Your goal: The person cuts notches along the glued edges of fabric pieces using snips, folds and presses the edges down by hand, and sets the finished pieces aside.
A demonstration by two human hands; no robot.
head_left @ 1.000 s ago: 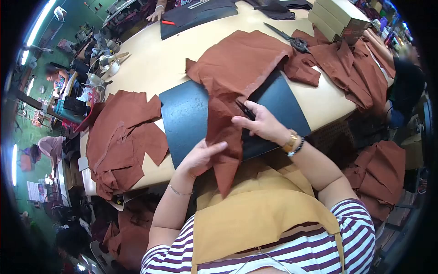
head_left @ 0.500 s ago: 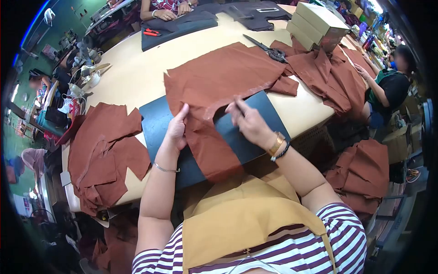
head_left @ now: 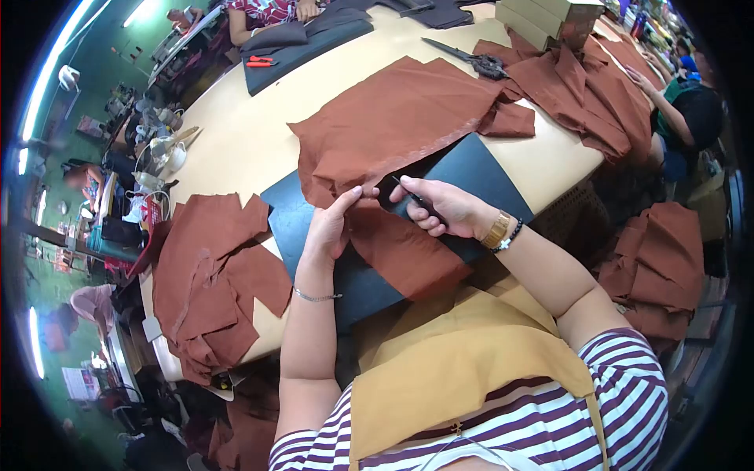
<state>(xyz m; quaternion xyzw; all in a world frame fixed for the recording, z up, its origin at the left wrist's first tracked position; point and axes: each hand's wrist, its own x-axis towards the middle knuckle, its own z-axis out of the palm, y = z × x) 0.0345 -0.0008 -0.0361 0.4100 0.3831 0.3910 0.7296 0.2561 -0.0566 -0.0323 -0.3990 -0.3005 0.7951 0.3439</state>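
Note:
A reddish-brown cut fabric piece lies across a dark blue-black mat at the table's near edge. My left hand pinches this fabric near its curved edge, with thumb and fingers closed on it. A narrower strip of the piece hangs toward my mustard apron. Just right of that edge, my right hand is closed around a slim black tool. The tool's pointed end sticks up by the thumb; its exact kind is too small to make out.
More reddish-brown fabric lies on the left and in a heap at the right. Large scissors rest beyond my piece. Red snips lie on another mat, beside a co-worker. Cardboard boxes stand at the back right.
My right hand has moved closer to my left, and the black tool now shows clearly. My left hand has gathered the fabric into a pinch. The whole view has shifted slightly.

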